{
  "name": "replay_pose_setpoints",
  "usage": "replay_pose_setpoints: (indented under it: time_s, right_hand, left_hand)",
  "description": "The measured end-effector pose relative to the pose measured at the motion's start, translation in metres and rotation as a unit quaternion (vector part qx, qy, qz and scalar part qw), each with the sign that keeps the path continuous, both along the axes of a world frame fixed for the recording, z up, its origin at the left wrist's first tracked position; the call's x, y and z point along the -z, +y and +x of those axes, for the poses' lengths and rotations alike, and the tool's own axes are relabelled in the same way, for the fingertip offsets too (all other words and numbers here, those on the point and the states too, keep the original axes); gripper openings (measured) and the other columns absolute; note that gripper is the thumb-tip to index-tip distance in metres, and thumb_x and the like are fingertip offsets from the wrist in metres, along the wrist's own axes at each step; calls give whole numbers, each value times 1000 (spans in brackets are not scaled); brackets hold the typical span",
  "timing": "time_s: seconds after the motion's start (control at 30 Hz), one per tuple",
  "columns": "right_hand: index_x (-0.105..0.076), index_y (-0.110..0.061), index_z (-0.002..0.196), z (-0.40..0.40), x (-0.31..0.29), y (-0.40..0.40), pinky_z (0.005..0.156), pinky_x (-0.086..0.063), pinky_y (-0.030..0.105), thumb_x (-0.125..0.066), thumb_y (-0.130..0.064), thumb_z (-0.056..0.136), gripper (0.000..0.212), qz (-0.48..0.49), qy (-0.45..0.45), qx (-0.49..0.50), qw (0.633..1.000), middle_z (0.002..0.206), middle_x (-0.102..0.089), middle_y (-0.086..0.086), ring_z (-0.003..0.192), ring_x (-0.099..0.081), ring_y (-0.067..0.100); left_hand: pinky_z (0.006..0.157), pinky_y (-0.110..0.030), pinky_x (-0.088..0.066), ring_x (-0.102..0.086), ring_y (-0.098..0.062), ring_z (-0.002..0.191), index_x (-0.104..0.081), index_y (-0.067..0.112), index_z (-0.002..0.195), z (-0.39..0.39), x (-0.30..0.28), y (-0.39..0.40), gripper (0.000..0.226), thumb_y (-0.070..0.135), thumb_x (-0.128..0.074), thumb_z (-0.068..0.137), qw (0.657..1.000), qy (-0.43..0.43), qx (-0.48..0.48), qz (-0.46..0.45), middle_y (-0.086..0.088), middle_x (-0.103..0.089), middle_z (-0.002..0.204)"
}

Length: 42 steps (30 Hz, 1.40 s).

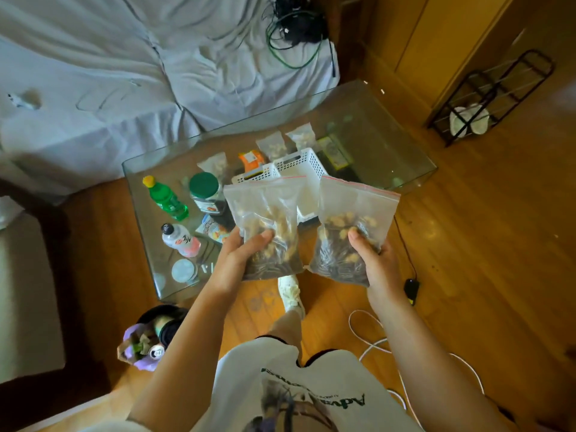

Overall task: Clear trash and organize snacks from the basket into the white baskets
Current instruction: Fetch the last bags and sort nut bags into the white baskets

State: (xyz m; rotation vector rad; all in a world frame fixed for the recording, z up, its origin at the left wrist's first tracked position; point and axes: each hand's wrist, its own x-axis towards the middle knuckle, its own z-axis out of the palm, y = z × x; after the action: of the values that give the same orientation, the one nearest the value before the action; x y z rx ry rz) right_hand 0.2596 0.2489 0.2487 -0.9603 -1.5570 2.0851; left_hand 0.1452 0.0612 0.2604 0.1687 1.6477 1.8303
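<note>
A: What sat at the table's left?
B: A green bottle [166, 198] and a green-lidded jar [206, 193].
A: And the hands?
B: The left hand [238, 255] gripped one zip bag of nuts [268, 227], thumb on its front; the right hand [375, 263] gripped a second bag [349, 232], both held above the white baskets [293, 169] on the glass table [389, 145].

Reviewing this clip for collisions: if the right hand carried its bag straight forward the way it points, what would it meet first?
Probably the white basket on the glass table. The right hand holds a zip bag of snacks above the table's near edge, pointing toward that basket. Depth is unclear from one view, so it might pass over.
</note>
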Motion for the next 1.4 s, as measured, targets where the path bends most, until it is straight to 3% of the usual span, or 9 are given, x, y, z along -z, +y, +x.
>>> replay_pose_setpoints:
  time_s: [0.1, 0.27, 0.53, 0.73, 0.93, 1.07, 1.13, 1.23, 1.4]
  right_hand:
    - [-64, -32, 97, -39, -4, 38, 66, -55, 17, -68, -21, 75, 25, 0, 7, -4, 1000, 90, -73, -17, 88, -69, 4]
    - [-67, -33, 97, -105, -15, 96, 78, -56, 30, -71, -31, 64, 33, -3, 9, 1, 1000, 96, -73, -9, 96, -68, 14]
    - [-67, -52, 87, -187, -7, 164, 70, -57, 23, -71, -33, 66, 29, -26, -11, -9, 1000, 92, -73, -18, 90, -69, 6]
    - [-66, -45, 86, -239, 15, 215, 70, -56, 24, -72, -27, 75, 22, -46, -63, -14, 997, 87, -72, -22, 90, -67, 6]
    - [-62, -34, 97, -289, 42, 261, 75, -56, 26, -70, -15, 78, 28, -62, -87, -50, 993, 91, -72, -17, 87, -68, 3]
    - [-62, -36, 94, -312, 84, 276, 66, -56, 22, -72, -11, 74, 33, -76, -119, -77, 987, 88, -73, -18, 85, -69, 4]
    - [-63, -38, 99, -319, 113, 278, 76, -56, 30, -74, -14, 74, 36, -82, -147, -89, 982, 97, -72, -12, 93, -68, 10]
    - [-59, -39, 104, -329, 162, 276, 88, -52, 40, -73, -16, 76, 39, -93, -178, -95, 975, 107, -67, -8, 104, -63, 15]
    - [-55, -41, 112, -342, 235, 263, 76, -57, 36, -74, -27, 71, 47, -137, -201, -138, 960, 108, -68, -8, 99, -67, 15]
  left_hand:
    - [73, -27, -54, -71, -21, 89, -68, 28, 97, -41, 3, 39, 30, 38, -69, 70, 1000, 1, 6, 0, -2, -74, 95]
    - [63, -20, -54, -72, -13, 77, -71, 37, 84, -109, -8, 105, 16, 37, -69, 68, 1000, -7, 8, 10, 5, -75, 84]
    - [63, -22, -55, -72, -16, 78, -61, 22, 101, -191, -6, 177, 31, 32, -67, 72, 1000, -23, -2, -5, 3, -75, 87]
    - [70, -27, -57, -72, -18, 84, -61, 27, 101, -227, 9, 210, 29, 35, -64, 74, 997, -41, -49, -30, 3, -74, 91]
    - [61, -14, -52, -70, -3, 78, -60, 32, 96, -248, 31, 249, 20, 31, -63, 76, 984, -54, -152, -73, 15, -73, 83]
    - [56, -9, -50, -69, 3, 71, -60, 28, 92, -257, 68, 268, 24, 6, -59, 84, 963, -66, -245, -89, 19, -74, 76]
    - [56, -10, -51, -69, 4, 70, -60, 26, 90, -261, 98, 276, 26, 1, -60, 83, 951, -79, -279, -107, 19, -73, 74]
    - [52, -12, -51, -67, 7, 64, -59, 26, 84, -262, 151, 289, 27, 0, -62, 83, 929, -103, -325, -142, 21, -71, 66]
    - [51, -7, -46, -61, -9, 68, -66, 3, 99, -254, 241, 304, 21, 5, -69, 78, 889, -177, -378, -188, 5, -66, 72]
